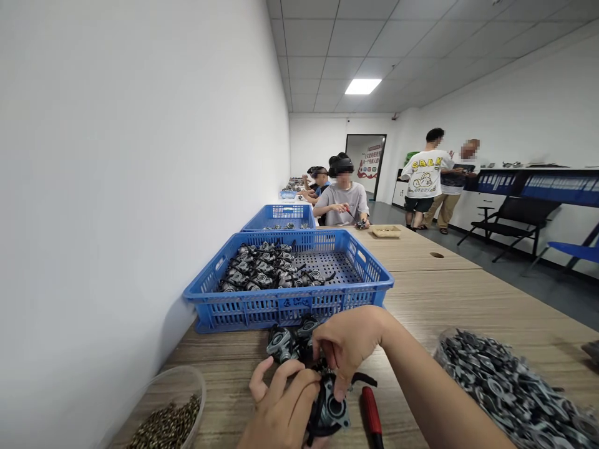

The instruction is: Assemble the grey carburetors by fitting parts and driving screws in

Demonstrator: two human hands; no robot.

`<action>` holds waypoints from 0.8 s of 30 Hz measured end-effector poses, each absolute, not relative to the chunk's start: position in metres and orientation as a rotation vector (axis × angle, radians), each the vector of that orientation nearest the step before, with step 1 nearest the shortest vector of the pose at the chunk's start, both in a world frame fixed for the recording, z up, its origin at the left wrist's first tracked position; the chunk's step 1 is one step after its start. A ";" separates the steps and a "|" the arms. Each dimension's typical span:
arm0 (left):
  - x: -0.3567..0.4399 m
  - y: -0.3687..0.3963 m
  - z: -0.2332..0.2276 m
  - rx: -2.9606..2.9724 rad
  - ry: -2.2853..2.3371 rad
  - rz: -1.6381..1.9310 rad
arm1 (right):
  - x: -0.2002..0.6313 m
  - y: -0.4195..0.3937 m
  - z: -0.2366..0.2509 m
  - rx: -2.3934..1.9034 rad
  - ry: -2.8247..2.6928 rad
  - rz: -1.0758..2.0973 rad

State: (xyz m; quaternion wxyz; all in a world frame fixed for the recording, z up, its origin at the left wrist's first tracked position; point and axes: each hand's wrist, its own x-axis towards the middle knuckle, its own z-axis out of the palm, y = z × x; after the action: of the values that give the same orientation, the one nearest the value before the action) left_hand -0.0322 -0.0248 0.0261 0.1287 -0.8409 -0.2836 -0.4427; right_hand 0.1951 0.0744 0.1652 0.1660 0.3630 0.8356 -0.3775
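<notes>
Low in the head view, my left hand (285, 405) is wrapped around a grey and black fishing reel body (335, 408), steadying it at the table's near side. From above, my right hand (350, 343) grips the same reel, its thumb on the round opening and its other fingers curled at the far side. Those fingertips are partly hidden, so a small part between them cannot be made out. Just right of the reel lies a screwdriver with a red handle (371, 408). Two more reel bodies (281, 343) rest on the table beyond my hands.
A blue crate (294, 305) holding several reel bodies stands ahead, with another blue crate (253, 221) behind. Screws fill a clear tub (202, 390) at left; grey metal parts (505, 386) are heaped at right. Across the table (430, 293), a person (346, 199) works beside a shallow tray (386, 232).
</notes>
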 end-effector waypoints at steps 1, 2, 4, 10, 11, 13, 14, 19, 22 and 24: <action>-0.033 -0.026 0.029 -2.411 -0.804 -1.308 | 0.197 0.073 0.168 1.052 2.406 -1.045; -0.034 -0.026 0.031 -2.376 -0.771 -1.312 | 0.199 0.072 0.171 1.068 2.430 -1.020; -0.036 -0.028 0.036 -2.303 -0.711 -1.305 | 0.202 0.067 0.177 1.078 2.474 -1.007; -0.042 -0.032 0.038 -2.096 -0.795 -1.366 | 0.201 0.049 0.190 0.857 2.758 -1.002; -0.044 -0.032 0.037 -2.075 -0.825 -1.367 | 0.199 0.046 0.191 0.850 2.809 -0.953; -0.048 -0.031 0.038 -2.061 -0.857 -1.309 | 0.195 0.041 0.192 0.910 2.905 -0.821; -0.051 -0.030 0.039 -2.056 -0.854 -1.259 | 0.193 0.040 0.192 0.954 2.956 -0.750; -0.062 -0.019 0.051 -1.890 -0.968 -1.223 | 0.192 0.046 0.189 1.090 3.219 -0.530; -0.063 -0.011 0.053 -1.888 -1.084 -1.149 | 0.208 0.061 0.186 1.277 3.303 -0.322; -0.063 -0.005 0.048 -1.954 -1.175 -1.074 | 0.224 0.076 0.183 1.480 3.295 -0.171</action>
State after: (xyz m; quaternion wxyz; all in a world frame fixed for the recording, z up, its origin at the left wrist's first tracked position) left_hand -0.0629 -0.0048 0.0480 0.3055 -0.7383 -0.4438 -0.4059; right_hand 0.2244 0.0756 0.1826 -0.2349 0.3977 0.8857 -0.0461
